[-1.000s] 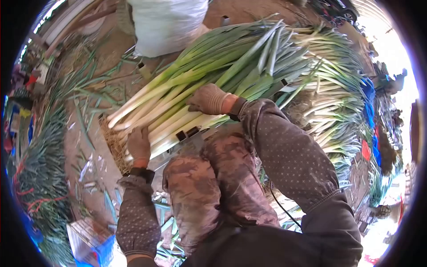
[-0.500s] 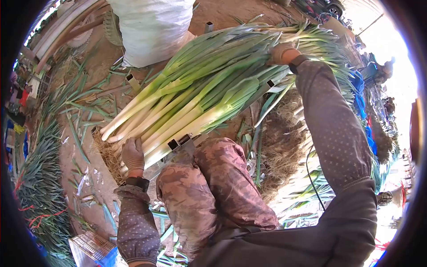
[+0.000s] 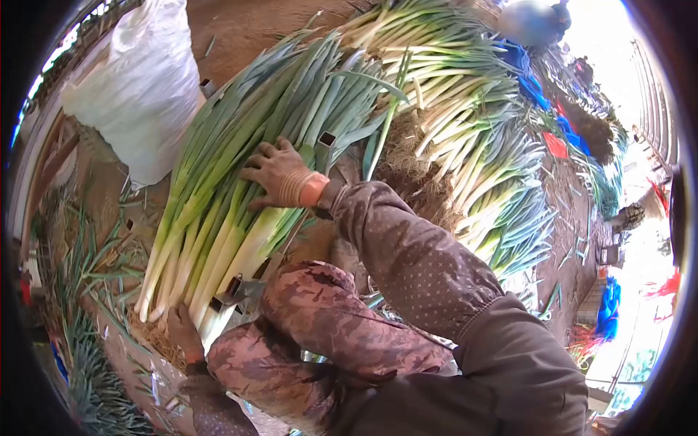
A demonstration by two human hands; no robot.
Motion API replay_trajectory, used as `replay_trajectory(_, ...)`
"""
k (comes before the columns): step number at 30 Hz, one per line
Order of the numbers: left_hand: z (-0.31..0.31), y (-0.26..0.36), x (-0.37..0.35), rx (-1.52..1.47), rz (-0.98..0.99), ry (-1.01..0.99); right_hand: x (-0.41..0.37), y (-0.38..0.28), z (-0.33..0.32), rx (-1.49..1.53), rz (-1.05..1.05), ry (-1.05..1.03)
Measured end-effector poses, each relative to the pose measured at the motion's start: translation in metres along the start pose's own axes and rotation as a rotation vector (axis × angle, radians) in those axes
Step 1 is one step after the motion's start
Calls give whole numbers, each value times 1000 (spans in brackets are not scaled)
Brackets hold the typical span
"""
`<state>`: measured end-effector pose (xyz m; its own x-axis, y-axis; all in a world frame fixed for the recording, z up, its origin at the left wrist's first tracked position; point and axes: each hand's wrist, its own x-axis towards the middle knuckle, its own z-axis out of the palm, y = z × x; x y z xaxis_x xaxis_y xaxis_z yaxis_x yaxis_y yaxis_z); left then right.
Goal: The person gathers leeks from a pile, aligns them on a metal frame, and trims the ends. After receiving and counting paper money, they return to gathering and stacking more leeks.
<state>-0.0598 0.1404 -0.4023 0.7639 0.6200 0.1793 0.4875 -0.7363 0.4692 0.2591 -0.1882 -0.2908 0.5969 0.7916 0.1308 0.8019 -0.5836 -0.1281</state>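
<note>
A thick bundle of leeks (image 3: 240, 182) lies across a low metal frame (image 3: 231, 289) in front of my knees, white ends toward me and green leaves pointing away. My right hand (image 3: 280, 174), gloved, rests on top of the bundle with its fingers spread over the stalks. At the white root ends, my left hand (image 3: 184, 333) lies against the stalks, fingers stretched and partly in shadow. Brown roots (image 3: 156, 336) stick out beside it.
A large white sack (image 3: 142, 94) stands at the back left. Rows of leeks (image 3: 480, 160) lie on the ground to the right, with blue cloth (image 3: 527, 73) behind them. Another leek pile (image 3: 98, 392) is at the lower left. Loose leaves (image 3: 94, 254) litter the floor.
My right hand has come back from the leafy end to the middle of the bundle, fingers now spread. My left hand stays at the root ends. The view has turned right.
</note>
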Motion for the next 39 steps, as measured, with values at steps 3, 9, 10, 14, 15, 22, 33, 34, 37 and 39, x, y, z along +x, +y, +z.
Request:
replay_trajectory(3, 4, -8, 2, 21, -73, -34, -18, -5, 15, -25, 15, 218)
replay_trajectory(9, 5, 13, 10, 58, 9, 94, -7, 7, 23, 144, -95, 475)
replay_trajectory(10, 3, 7, 8, 34, 3, 75, -12, 4, 23, 161, -102, 507)
replay_trajectory(14, 16, -21, 4, 102, -7, 54, -98, 9, 40, 233, 161, 688)
replay_trajectory(15, 16, -23, 2, 119, -9, 50, -126, 25, 60, 252, 334, 690)
replay_trajectory(22, 10, -19, 7, 163, -28, 20, -204, 204, 216, 558, 1389, 255)
replay_trajectory(33, -4, -17, 3, 476, 112, -9, -175, 216, 234, 1392, 1082, 769)
replay_trajectory(34, -14, 14, 0, 595, 134, 21, -183, 196, 208, 1352, 1072, 700)
replay_trajectory(37, -20, 49, -7, 831, 233, 130, -236, 136, 165, 1206, 1051, 650)
replay_trajectory(39, -19, 35, -4, 862, 356, 218, -289, 101, 145, 1197, 1169, 525)
